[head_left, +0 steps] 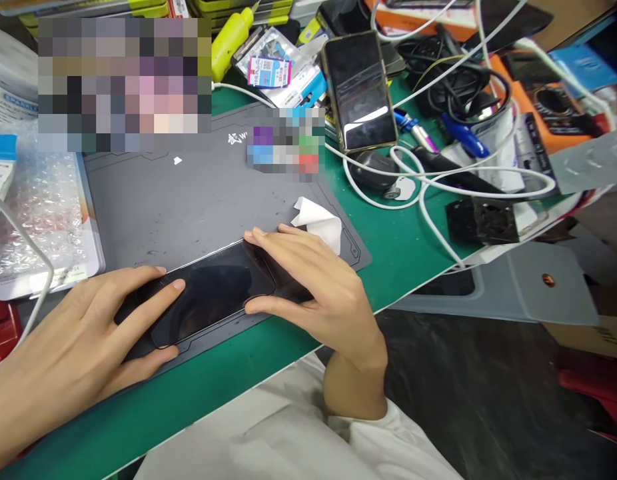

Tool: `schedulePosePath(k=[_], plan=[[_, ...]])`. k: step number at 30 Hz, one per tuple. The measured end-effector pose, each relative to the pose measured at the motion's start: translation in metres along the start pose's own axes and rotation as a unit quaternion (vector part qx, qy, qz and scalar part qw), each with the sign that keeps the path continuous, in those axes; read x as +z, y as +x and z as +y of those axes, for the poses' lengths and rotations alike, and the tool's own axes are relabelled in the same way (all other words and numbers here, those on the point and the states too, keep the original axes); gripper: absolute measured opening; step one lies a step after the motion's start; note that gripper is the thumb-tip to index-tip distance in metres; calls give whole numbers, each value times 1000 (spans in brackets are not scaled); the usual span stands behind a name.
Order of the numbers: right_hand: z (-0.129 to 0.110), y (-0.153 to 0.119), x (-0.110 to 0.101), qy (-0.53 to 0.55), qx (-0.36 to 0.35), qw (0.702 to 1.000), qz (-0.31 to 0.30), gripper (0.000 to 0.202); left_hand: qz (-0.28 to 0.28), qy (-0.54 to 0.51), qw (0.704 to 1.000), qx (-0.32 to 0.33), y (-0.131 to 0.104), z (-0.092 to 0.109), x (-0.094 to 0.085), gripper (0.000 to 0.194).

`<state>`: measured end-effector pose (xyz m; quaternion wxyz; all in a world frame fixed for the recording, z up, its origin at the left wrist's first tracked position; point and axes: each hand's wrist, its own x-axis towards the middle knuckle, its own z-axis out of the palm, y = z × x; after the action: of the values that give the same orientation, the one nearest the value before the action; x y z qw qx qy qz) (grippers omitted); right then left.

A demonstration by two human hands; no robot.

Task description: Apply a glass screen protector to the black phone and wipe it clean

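A smartphone (pixel 216 287) with a dark, glossy screen lies flat near the front edge of a grey work mat (pixel 138 200). My left hand (pixel 108 320) holds its left end, with one finger resting on the glass, another at the far edge and the thumb at the near edge. At the other end, my right hand (pixel 313 280) grips the phone between thumb and fingertips across its width. A crumpled white tissue (pixel 318 223) lies just beyond my right hand. Both palms hide the ends of the phone.
Another phone (pixel 359 93) rests at the back, amid white cables (pixel 488 175) and a black cable bundle (pixel 446 73). Bubble-wrapped packaging (pixel 38 207) stands at the left. An orange multimeter (pixel 548 100) and a yellow bottle (pixel 231 43) are farther back. The green table's edge runs in front of me.
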<state>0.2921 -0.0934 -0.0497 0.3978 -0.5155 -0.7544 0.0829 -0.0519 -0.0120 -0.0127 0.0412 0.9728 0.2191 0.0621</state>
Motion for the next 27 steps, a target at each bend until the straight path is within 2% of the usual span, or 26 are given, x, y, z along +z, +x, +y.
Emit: schedulePosePath(k=[8, 18, 27], plan=[[2, -2, 1, 14, -12, 1000, 3, 88, 24, 36, 999, 16, 10, 10, -9, 64], [2, -5, 3, 13, 3, 1000, 0, 88, 31, 6, 999, -41, 8, 14, -11, 65], [0, -8, 3, 5, 9, 1000, -8, 81, 60, -11, 997, -37, 7, 17, -8, 68]])
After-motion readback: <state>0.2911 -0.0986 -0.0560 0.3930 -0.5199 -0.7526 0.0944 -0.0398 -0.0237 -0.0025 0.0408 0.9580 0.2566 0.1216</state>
